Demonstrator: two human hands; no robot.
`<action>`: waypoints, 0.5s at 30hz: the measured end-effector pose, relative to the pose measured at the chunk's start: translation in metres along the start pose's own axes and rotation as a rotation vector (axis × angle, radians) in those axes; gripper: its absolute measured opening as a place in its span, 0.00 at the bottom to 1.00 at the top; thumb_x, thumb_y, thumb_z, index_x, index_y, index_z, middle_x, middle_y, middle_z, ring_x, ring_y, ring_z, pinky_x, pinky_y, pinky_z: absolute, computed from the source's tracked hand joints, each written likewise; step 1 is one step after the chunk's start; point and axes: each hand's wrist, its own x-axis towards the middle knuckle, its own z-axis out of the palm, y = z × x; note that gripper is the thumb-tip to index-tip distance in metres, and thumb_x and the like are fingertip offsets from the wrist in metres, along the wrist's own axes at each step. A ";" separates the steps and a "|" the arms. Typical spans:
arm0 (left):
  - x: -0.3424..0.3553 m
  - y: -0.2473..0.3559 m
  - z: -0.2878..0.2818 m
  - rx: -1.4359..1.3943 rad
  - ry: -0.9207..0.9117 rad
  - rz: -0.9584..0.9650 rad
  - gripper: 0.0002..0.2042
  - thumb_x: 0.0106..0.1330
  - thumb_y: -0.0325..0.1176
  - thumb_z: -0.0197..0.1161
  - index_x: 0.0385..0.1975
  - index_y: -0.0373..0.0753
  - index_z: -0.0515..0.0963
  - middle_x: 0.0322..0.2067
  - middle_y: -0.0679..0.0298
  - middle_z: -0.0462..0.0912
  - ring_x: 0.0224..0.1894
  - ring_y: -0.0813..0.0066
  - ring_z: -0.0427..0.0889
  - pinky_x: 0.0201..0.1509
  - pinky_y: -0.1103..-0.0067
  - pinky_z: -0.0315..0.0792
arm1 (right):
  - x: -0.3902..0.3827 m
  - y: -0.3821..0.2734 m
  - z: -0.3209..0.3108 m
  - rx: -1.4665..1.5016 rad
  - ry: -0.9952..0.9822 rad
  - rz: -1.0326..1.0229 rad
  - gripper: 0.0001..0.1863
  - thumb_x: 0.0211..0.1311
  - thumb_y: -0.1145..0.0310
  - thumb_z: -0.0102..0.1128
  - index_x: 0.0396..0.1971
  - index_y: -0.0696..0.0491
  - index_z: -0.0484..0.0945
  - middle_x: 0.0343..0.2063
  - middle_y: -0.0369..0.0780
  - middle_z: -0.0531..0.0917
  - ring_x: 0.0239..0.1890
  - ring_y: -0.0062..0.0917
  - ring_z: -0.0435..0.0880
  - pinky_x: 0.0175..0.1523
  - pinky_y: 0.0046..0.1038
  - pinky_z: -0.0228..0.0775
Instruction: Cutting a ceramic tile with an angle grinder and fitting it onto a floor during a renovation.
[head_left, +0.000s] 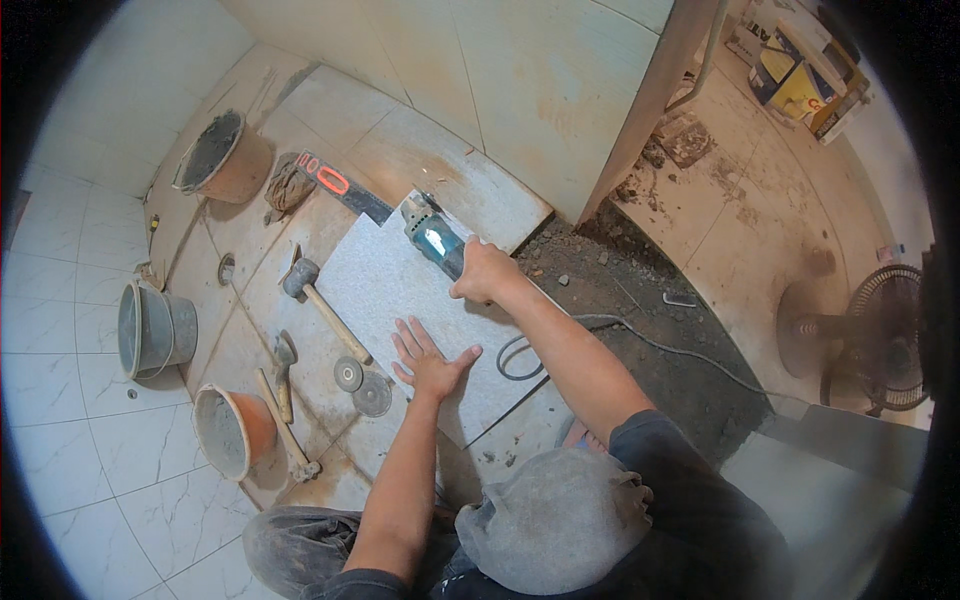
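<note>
My right hand (483, 272) is wrapped round the body of a teal angle grinder (434, 240). The grinder's head lies over the far edge of a light grey speckled tile (370, 290). Lower on the same tile, my left hand (432, 362) presses flat with its fingers spread. A dark spirit level (350, 195) with orange-rimmed openings reaches out beyond the tile's far corner. Left of the tile rests a mallet (302, 280) with a wooden handle. Two round discs, a smaller one (348, 374) and a larger one (372, 396), lie at the tile's left edge.
Buckets stand at the left: an orange one (245, 432), a grey one (160, 330) and a brownish one (235, 170). A hammer (285, 425) and a trowel (284, 360) lie nearby. A cable (680, 349) crosses loose dark rubble (640, 380) on the right. A fan (885, 335) stands farther right.
</note>
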 end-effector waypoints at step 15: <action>0.000 -0.004 -0.002 0.000 -0.012 -0.005 0.74 0.41 0.80 0.67 0.78 0.41 0.29 0.78 0.52 0.22 0.80 0.51 0.21 0.73 0.38 0.25 | -0.013 0.006 0.000 0.015 -0.013 0.004 0.42 0.39 0.58 0.78 0.53 0.65 0.71 0.46 0.59 0.83 0.51 0.50 0.85 0.57 0.41 0.78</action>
